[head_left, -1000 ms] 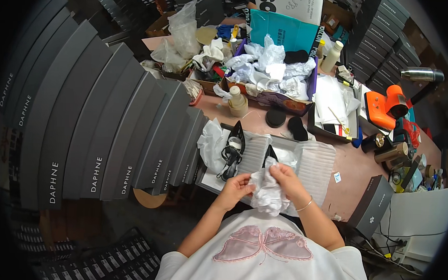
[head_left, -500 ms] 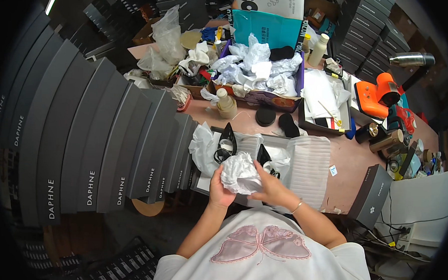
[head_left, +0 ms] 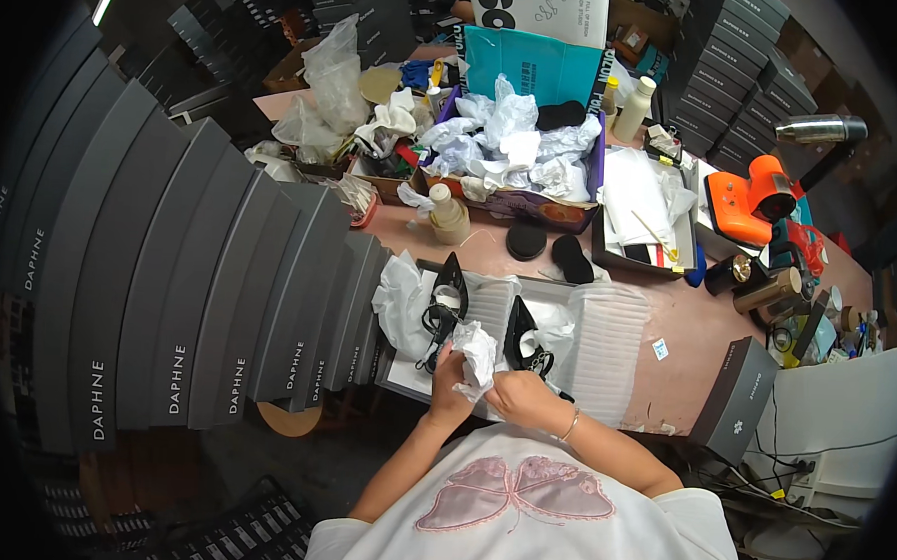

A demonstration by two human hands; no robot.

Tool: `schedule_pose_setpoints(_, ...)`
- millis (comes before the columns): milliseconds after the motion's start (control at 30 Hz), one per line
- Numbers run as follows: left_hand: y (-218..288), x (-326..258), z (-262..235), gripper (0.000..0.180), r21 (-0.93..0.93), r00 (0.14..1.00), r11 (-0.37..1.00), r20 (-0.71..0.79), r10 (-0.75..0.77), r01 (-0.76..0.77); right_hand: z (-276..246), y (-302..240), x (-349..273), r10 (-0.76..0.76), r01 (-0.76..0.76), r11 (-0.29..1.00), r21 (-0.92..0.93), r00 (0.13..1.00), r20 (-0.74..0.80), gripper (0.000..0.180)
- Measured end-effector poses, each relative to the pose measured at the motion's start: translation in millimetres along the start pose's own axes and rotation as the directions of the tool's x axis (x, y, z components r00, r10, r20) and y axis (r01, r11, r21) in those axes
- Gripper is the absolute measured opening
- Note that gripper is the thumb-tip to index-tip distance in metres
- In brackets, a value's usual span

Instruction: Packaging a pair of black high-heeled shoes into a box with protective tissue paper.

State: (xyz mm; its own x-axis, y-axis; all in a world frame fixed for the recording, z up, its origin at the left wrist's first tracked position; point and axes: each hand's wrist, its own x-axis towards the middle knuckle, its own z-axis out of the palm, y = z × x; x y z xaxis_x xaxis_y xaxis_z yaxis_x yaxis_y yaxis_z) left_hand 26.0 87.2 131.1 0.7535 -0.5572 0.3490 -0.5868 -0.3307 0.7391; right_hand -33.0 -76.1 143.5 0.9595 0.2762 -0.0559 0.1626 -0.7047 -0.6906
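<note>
A crumpled wad of white tissue paper (head_left: 476, 357) is squeezed between my two hands above the near edge of an open shoe box (head_left: 404, 378). My left hand (head_left: 451, 388) grips its left side, and my right hand (head_left: 522, 395) pinches its lower right end. Behind the wad, a black pointed shoe (head_left: 449, 290) lies in the box on the left. Its mate, another black shoe (head_left: 519, 333), rests to the right, partly covered by white paper. Loose tissue (head_left: 401, 303) spills over the box's left side, and a ribbed white foam sheet (head_left: 605, 352) drapes over its right.
Tall stacks of dark grey shoe boxes (head_left: 203, 279) crowd my left. A purple carton (head_left: 562, 213) full of crumpled paper stands behind, beside a cream bottle (head_left: 448, 216). Further right are a paper tray (head_left: 645, 257), an orange device (head_left: 740, 205) and an upright grey box (head_left: 732, 397).
The tissue wad has been squeezed from a broad round ball into a smaller, narrower bunch. My right hand has closed and moved slightly left and down, uncovering more of the shoes.
</note>
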Motion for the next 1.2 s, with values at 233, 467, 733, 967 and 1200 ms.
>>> schedule_pose_setpoints(233, -2.4, 24.8, 17.3, 0.02, -0.372, 0.943, 0.875, 0.002, -0.334, 0.311, -30.4, 2.1, 16.2, -0.25, 0.228, 0.957, -0.181, 0.962, -0.109, 0.024)
schedule_pose_setpoints(467, -43.5, 31.6, -26.7, 0.016, -0.374, 0.79, 0.696, 0.258, -0.556, 0.613, -97.8, -20.1, 64.2, -0.166, 0.185, 0.983, 0.003, 0.892, -0.42, 0.024)
schedule_pose_setpoints(733, 18.6, -11.9, 34.6, 0.057, -0.536, 0.607, 0.323, 0.521, -0.601, 0.78, -232.3, 156.3, 194.7, -0.276, 0.004, 0.937, -0.349, 0.622, -0.733, 0.022)
schedule_pose_setpoints(967, 20.9, -2.8, 24.2, 0.02, -0.758, 0.595, -0.11, 0.584, -0.552, 0.643, -176.3, 255.2, 200.9, 0.346, -0.334, 0.938, 0.095, 0.912, -0.219, 0.042)
schedule_pose_setpoints(1200, 15.4, -1.1, 25.8, 0.035, -0.784, 0.677, -0.032, 0.555, -0.484, 0.62, -138.1, 80.0, 85.8, -0.123, -0.106, 0.746, 0.657, 0.948, 0.293, 0.077)
